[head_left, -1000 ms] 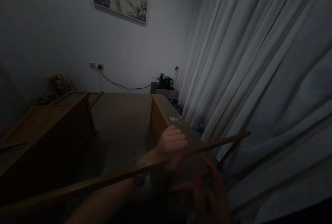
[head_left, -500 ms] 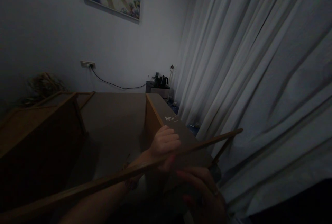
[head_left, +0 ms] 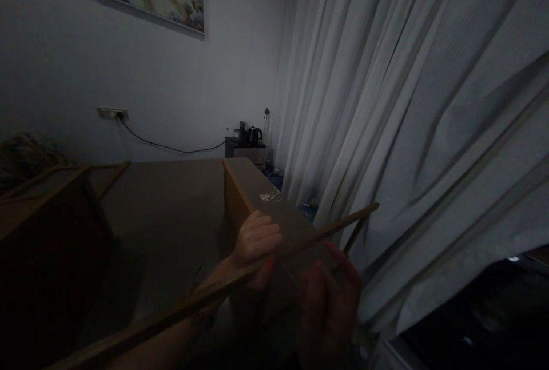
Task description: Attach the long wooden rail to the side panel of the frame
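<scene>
A long, narrow wooden bar (head_left: 338,226) slants across the view from lower left to right, part of a brown wooden frame. My left hand (head_left: 257,238) is closed around its middle, fingers curled on the far side and thumb on the near side. The left forearm passes behind the bar. My right hand (head_left: 328,301) is just below the bar, right of the left hand, its fingers bent and drawn close together. It is dark there, and whatever those fingers hold is too small or blurred to name.
Beyond my hands stands a wooden panel (head_left: 238,195) with a grey surface (head_left: 171,198) behind it. Small white scraps (head_left: 270,196) lie right of it. Another wooden piece (head_left: 47,210) is on the left. White curtains (head_left: 364,101) hang close on the right. A black kettle (head_left: 254,134) stands far back.
My right hand has risen towards the bar, its fingers closing in. My left hand keeps its hold. The view has turned right, so the room appears shifted left.
</scene>
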Available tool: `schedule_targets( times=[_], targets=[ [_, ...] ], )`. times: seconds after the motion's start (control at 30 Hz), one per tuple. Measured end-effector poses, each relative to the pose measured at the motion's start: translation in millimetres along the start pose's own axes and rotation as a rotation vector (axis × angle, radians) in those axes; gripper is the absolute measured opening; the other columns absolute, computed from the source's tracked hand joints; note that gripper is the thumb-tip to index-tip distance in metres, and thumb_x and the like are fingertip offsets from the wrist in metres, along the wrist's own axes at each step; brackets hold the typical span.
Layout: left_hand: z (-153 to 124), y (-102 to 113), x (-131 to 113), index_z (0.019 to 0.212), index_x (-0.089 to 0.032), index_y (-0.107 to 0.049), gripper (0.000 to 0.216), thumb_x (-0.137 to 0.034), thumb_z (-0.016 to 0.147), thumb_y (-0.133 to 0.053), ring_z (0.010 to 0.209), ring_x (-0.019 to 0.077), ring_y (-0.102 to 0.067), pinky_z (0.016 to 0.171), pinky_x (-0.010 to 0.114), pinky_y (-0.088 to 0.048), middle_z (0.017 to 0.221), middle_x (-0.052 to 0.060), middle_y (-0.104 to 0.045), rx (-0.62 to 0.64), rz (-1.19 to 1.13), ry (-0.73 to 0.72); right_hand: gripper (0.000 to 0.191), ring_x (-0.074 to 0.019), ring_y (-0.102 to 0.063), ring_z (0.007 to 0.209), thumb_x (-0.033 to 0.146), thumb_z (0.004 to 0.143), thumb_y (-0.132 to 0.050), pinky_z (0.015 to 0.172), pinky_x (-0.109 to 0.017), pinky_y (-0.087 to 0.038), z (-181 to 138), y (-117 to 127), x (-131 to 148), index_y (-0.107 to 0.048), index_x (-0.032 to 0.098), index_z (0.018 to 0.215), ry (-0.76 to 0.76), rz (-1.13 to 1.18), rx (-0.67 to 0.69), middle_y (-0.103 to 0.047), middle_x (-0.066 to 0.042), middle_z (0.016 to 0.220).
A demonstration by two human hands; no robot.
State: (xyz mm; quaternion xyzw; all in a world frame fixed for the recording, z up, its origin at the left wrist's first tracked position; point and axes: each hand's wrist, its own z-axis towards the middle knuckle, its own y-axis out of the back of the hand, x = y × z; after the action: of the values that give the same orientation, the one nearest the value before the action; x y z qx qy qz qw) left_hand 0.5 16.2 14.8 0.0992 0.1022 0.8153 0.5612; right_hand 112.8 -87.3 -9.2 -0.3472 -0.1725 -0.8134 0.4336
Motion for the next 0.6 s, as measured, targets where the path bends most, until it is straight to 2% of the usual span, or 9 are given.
schedule_targets(
  times=[0.07,0.13,0.2,0.3,0.37,0.5,0.6],
  targets=[
    [1.9,2.7,-2.9,0.060,-0.022,-0.038,0.051,-0.042,0.098,-0.011,0.053,0.0169,-0.034,0.057,0.034,-0.027,0.053,-0.002,-0.034,0.018,0.003,0.026,0.025,-0.0087,-0.050,0.043,0.031,0.101,-0.041,0.041,-0.017,-0.042,-0.9,0.9,0.1,-0.050,0.026,0.124,-0.121,0.061,0.060,-0.054,0.008,0.059],
    [2.4,3.6,-3.9,0.059,-0.022,-0.037,0.051,-0.041,0.099,-0.011,0.053,0.0165,-0.034,0.057,0.034,-0.027,0.053,-0.002,-0.034,0.021,0.004,0.032,0.021,-0.0077,-0.050,0.043,0.031,0.102,-0.040,0.042,-0.016,-0.043,-0.2,6.6,-1.1,-0.055,0.027,0.116,-0.105,0.041,0.127,-0.053,0.008,0.057],
    [1.2,2.2,-2.2,0.058,-0.022,-0.035,0.052,-0.043,0.099,-0.010,0.052,0.0161,-0.034,0.055,0.034,-0.025,0.052,-0.002,-0.033,0.009,0.000,0.015,0.018,-0.0082,-0.055,0.049,0.031,0.101,-0.043,0.048,-0.017,-0.046,2.0,15.7,-3.2,-0.058,0.026,0.109,0.049,-0.062,0.137,-0.056,0.007,0.061],
    [-2.1,-1.6,2.5,0.058,-0.023,-0.034,0.053,-0.047,0.098,-0.009,0.050,0.0161,-0.033,0.054,0.034,-0.024,0.051,-0.003,-0.031,-0.022,-0.033,-0.026,0.016,-0.0115,-0.061,0.065,0.035,0.098,-0.051,0.058,-0.020,-0.049,8.1,31.4,-5.2,-0.061,0.023,0.105,0.399,-0.256,0.126,-0.062,0.001,0.073],
    [-4.2,-3.1,4.4,0.059,-0.023,-0.036,0.054,-0.046,0.098,-0.008,0.050,0.0166,-0.033,0.054,0.035,-0.024,0.051,-0.002,-0.032,-0.031,-0.032,-0.037,0.015,-0.0132,-0.060,0.070,0.034,0.097,-0.055,0.063,-0.022,-0.048,12.4,39.5,-4.9,-0.063,0.022,0.092,0.551,-0.368,0.176,-0.063,-0.001,0.076],
    [-5.3,-2.1,3.4,0.057,-0.022,-0.037,0.057,-0.048,0.098,-0.008,0.051,0.0166,-0.033,0.054,0.035,-0.026,0.050,-0.002,-0.034,0.011,-0.022,-0.024,0.023,-0.0125,-0.052,0.060,0.018,0.094,-0.058,0.063,-0.024,-0.042,16.2,42.6,-0.5,-0.056,0.021,0.072,0.600,-0.458,0.217,-0.057,0.002,0.061],
    [-3.9,-0.9,1.9,0.055,-0.022,-0.035,0.058,-0.048,0.098,-0.007,0.050,0.0167,-0.033,0.053,0.035,-0.024,0.050,-0.002,-0.033,-0.001,-0.022,-0.012,0.029,-0.0127,-0.049,0.057,0.023,0.095,-0.057,0.061,-0.026,-0.039,15.8,36.9,4.6,-0.051,0.021,0.068,0.599,-0.436,0.242,-0.054,0.003,0.056]
  ],
)
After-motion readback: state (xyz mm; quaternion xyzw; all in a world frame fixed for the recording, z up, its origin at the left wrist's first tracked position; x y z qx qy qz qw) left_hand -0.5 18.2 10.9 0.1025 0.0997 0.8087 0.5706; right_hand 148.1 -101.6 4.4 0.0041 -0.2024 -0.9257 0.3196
